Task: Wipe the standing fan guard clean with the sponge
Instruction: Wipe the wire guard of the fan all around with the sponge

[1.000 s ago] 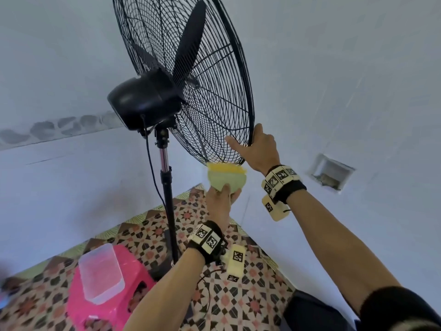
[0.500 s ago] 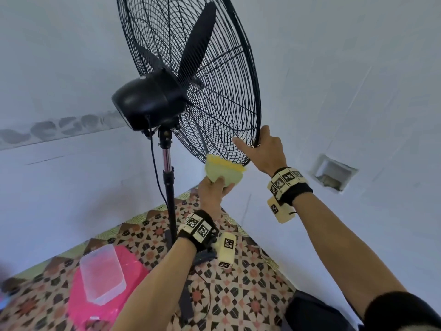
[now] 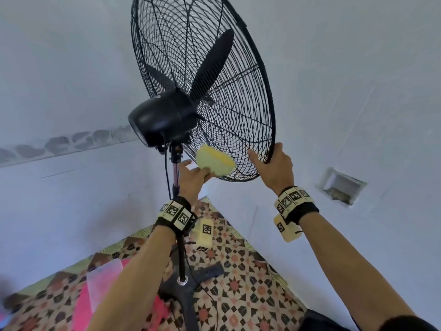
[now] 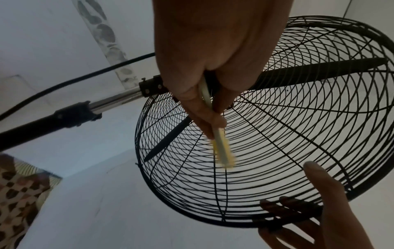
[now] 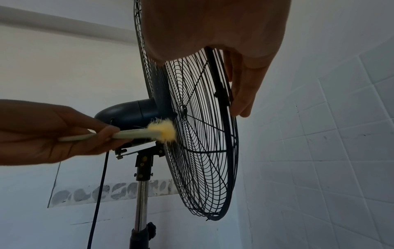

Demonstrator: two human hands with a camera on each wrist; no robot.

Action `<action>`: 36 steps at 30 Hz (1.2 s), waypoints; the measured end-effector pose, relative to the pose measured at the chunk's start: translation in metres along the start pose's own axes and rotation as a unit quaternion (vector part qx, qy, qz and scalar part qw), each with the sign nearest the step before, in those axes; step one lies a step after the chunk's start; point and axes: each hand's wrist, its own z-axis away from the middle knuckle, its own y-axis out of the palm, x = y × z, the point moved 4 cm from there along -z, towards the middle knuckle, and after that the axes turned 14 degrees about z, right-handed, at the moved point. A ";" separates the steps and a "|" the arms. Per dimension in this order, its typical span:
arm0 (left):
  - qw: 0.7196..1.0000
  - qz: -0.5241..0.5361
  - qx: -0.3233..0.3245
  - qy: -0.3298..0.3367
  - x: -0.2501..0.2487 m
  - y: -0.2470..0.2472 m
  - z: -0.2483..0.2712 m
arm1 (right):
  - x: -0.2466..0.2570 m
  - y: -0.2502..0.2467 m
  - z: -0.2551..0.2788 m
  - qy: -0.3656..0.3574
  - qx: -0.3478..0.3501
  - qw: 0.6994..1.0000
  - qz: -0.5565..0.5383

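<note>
- While the left hand [image 3: 193, 177] pinches the sponge [image 3: 216, 163], its yellow side presses the rear fan guard [image 3: 238, 130] low, beside the motor housing [image 3: 162, 120].
- Right hand [image 3: 276, 168] grips the guard's lower rim.

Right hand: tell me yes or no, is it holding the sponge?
No, the right hand grips the fan guard rim; the left hand holds the sponge.
</note>
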 end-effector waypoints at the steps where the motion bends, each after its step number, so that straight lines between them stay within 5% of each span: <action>1: 1.000 0.008 0.001 0.026 -0.009 0.000 -0.003 | 0.000 0.001 -0.001 0.005 -0.009 1.000 0.002; 4: 0.997 0.003 0.004 0.083 -0.027 -0.001 -0.015 | -0.003 0.007 -0.006 0.022 -0.025 0.999 0.004; 10: 0.998 0.000 0.027 0.064 -0.040 0.003 -0.037 | -0.002 0.008 -0.015 0.057 -0.040 0.997 -0.014; 16: 0.998 -0.008 0.041 0.050 -0.059 0.011 -0.059 | 0.023 -0.004 -0.031 0.028 -0.132 0.987 -0.090; 20: 0.993 -0.023 0.050 0.100 -0.078 0.018 -0.072 | 0.049 -0.016 -0.047 0.022 -0.176 0.978 -0.113; 26: 0.990 0.110 0.059 0.065 -0.073 0.026 -0.059 | 0.059 -0.013 -0.049 0.056 -0.201 0.973 -0.099; 36: 0.982 0.145 0.077 0.090 -0.066 0.031 -0.055 | 0.057 -0.011 -0.055 0.051 -0.217 0.969 -0.102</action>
